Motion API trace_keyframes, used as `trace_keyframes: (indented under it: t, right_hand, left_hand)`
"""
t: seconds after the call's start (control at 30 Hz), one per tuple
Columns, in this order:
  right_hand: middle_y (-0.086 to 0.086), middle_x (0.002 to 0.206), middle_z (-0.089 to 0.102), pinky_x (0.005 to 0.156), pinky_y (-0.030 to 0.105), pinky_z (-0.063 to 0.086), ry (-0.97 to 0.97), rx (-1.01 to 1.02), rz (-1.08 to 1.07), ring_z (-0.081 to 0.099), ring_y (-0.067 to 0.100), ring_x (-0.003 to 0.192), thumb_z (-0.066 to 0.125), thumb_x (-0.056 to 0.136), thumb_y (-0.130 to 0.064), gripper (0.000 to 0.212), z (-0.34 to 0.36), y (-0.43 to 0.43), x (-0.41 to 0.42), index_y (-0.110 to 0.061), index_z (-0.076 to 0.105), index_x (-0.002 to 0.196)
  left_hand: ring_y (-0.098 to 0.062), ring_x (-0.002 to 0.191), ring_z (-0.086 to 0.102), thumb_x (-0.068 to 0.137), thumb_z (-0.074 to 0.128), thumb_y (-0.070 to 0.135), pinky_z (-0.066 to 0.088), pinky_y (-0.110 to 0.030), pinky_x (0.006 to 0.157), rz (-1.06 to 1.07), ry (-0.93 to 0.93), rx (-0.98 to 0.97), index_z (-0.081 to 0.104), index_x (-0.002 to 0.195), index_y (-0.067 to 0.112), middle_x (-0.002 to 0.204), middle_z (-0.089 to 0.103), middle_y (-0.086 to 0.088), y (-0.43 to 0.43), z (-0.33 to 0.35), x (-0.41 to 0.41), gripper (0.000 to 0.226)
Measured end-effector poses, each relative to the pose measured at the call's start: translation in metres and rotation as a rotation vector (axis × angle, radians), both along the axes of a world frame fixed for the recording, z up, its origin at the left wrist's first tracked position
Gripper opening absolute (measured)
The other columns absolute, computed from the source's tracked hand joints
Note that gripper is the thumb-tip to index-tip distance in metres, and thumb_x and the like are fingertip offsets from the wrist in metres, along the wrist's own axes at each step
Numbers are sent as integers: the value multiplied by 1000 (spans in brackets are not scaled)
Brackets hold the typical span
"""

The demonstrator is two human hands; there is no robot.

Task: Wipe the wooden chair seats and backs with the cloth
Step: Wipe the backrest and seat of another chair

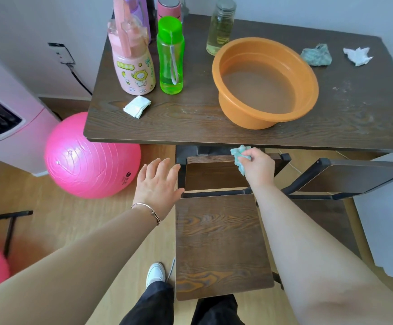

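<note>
Closest to the lens: two bare forearms, and between them black trousers (158,301) with a white shoe (154,274). Further out, right hand (258,167) with fingers curled around the cloth (238,157), a crumpled teal piece, pressed at the top rail of the chair back (214,175), just under the edge of the table (190,130). Left hand (158,181) flat and spread, nothing in it, just beside the left post of that back; cannot tell if the thumb touches the frame.

Seems to be in the middle of wiping the back, at its upper right part. Cannot judge whether the seat (221,245) is already wiped: no clear wet trace on the wood grain. Still to do, most probably: the rest of this back, maybe the seat, and the whole second chair (359,174), standing just to the right, partly under the table.

On the table, an orange basin (237,113) with water, probably for rinsing, and a spare cloth (316,55) lying near it.
</note>
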State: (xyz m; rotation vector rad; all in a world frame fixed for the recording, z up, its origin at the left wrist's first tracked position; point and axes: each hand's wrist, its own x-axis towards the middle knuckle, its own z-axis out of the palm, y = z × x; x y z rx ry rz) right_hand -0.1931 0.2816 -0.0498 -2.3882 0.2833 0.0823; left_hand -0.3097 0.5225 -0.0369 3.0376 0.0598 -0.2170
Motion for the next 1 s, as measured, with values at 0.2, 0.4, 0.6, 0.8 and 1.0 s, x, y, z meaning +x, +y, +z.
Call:
trace_keyframes:
  t: [0.2,0.4,0.6,0.8,1.0]
  right_hand:
    - [2,118,66,80,22,55,2,3,45,64,18,106,68,92,-25,21,-3,47,-13,-19,67,112]
    - [2,118,67,89,28,56,-14,29,207,64,17,106,67,93,-25,22,-7,99,-30,-18,67,114]
    - [1,116,66,65,7,45,70,139,321,62,10,102,65,94,-26,18,-7,124,-37,-19,67,111]
    - [-3,116,65,67,8,45,93,144,505,61,9,101,69,91,-25,17,-5,99,-38,-22,69,108]
    - [-12,102,63,67,13,48,200,124,525,61,7,92,68,92,-27,12,-41,31,-67,-25,68,103]
  left_hand:
    - [-29,142,17,93,47,52,18,-49,116,6,-25,-14,29,146,28,153,26,-3,24,-6,-8,61]
    - [-31,142,20,92,50,52,21,-49,115,10,-9,-17,33,144,26,152,29,-4,34,-18,-20,61]
    - [-32,142,21,92,48,55,22,-49,114,24,0,9,30,144,27,153,29,-5,26,-30,-36,62]
    - [-31,142,19,92,46,55,20,-48,115,90,33,1,28,147,27,154,27,-5,-2,-46,-48,64]
    - [-31,140,22,91,49,55,22,-48,114,151,71,-9,33,145,26,151,32,-4,-35,-87,-59,64]
